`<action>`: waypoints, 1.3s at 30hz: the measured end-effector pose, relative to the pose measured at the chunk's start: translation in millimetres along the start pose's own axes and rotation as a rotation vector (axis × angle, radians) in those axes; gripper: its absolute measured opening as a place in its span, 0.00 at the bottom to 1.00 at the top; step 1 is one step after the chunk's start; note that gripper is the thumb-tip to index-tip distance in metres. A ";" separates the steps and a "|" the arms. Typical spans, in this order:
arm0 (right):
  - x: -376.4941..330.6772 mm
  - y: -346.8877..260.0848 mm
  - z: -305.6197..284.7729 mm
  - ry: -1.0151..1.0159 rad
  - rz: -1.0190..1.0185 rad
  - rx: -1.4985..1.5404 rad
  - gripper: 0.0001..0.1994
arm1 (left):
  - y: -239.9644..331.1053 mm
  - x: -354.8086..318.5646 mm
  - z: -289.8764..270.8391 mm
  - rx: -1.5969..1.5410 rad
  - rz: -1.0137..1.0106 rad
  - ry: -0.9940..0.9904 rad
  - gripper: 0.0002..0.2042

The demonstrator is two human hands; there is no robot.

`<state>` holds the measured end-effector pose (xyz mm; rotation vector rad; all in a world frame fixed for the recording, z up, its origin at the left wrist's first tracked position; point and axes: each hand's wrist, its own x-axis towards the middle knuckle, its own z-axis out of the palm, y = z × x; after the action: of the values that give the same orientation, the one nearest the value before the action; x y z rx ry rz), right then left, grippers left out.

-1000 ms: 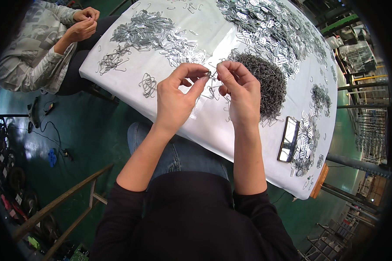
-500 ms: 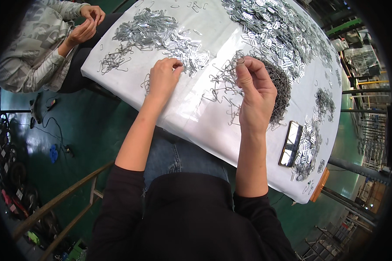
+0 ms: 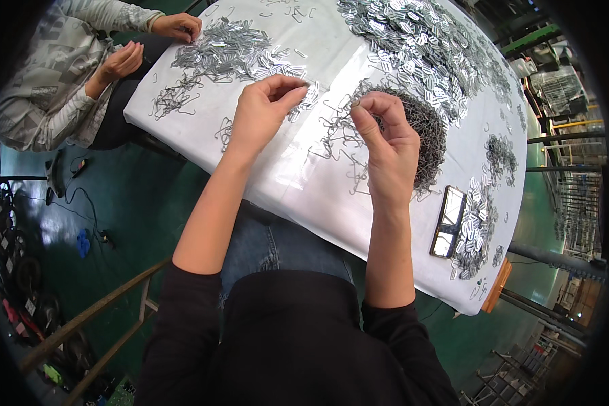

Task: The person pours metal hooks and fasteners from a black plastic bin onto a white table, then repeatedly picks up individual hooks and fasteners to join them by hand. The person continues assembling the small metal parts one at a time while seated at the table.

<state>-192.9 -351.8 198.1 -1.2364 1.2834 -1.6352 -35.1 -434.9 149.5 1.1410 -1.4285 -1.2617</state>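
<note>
My left hand [image 3: 265, 111] is raised over the white-covered table [image 3: 277, 172], thumb and forefinger pinched together. A small silver piece seems to be at their tips, but it blends with the loose pieces behind. My right hand [image 3: 391, 145] pinches a small wire hook, mostly hidden by the fingertips. Behind the right hand lies a dark tangled heap of wire hooks [image 3: 427, 145], with looser hooks [image 3: 338, 132] spreading to its left. Beyond my left hand is a pile of flat silver metal links [image 3: 227, 51].
A larger heap of silver links [image 3: 426, 47] covers the far right. A black phone-like device [image 3: 448, 222] lies near the right edge beside more links [image 3: 474, 237]. Across the left corner a co-worker's hand [image 3: 176, 27] reaches to the pile. A wooden rail [image 3: 95, 314] stands lower left.
My left hand has lifted from the links and moved right, toward my right hand. The right hand has shifted slightly left. The co-worker's hands have parted, one reaching to the pile.
</note>
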 end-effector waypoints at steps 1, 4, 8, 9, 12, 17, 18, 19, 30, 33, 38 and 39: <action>0.3 -0.2 1.4 -0.010 -0.012 -0.025 0.04 | 15.4 -3.4 1.3 -0.181 0.013 -0.043 0.09; 0.8 -1.0 7.1 -0.029 -0.034 -0.064 0.03 | 54.4 -14.6 5.0 -0.254 0.063 -0.072 0.09; 3.8 -2.8 12.7 -0.031 -0.051 -0.141 0.04 | 81.4 -24.2 7.9 -0.140 0.086 -0.013 0.09; 4.5 -3.2 13.8 -0.025 -0.036 -0.179 0.05 | 84.2 -25.9 8.3 -0.136 0.101 -0.006 0.09; 5.6 -2.9 15.7 -0.035 -0.058 -0.240 0.05 | 86.6 -30.3 6.8 -0.103 0.145 0.007 0.09; 18.8 14.8 4.0 -0.144 -0.007 -0.238 0.08 | 80.4 -30.3 3.0 -0.062 0.187 0.036 0.08; 28.7 22.5 -1.4 -0.151 0.020 -0.254 0.08 | 79.1 -29.3 1.4 -0.044 0.192 0.050 0.08; 38.8 31.6 -6.8 -0.180 -0.002 -0.251 0.08 | 78.0 -28.7 -0.1 -0.027 0.197 0.064 0.08; 81.1 116.2 2.4 -0.499 0.147 -1.293 0.12 | 81.4 -28.3 -9.6 -0.055 0.227 0.103 0.07; 74.7 81.7 0.0 -0.371 0.276 -0.664 0.11 | 80.7 -31.4 -12.4 -0.080 0.204 0.107 0.07; 41.9 -5.8 9.9 -0.302 0.234 0.216 0.08 | 79.9 -40.6 -10.0 -0.100 0.221 0.119 0.07; 34.5 -20.1 12.4 -0.320 0.158 0.304 0.09 | 80.5 -42.9 -8.7 -0.099 0.227 0.125 0.07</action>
<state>-190.6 -382.1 226.8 -1.1226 0.8751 -1.3908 -25.0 -389.6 228.5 0.9457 -1.3456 -1.0713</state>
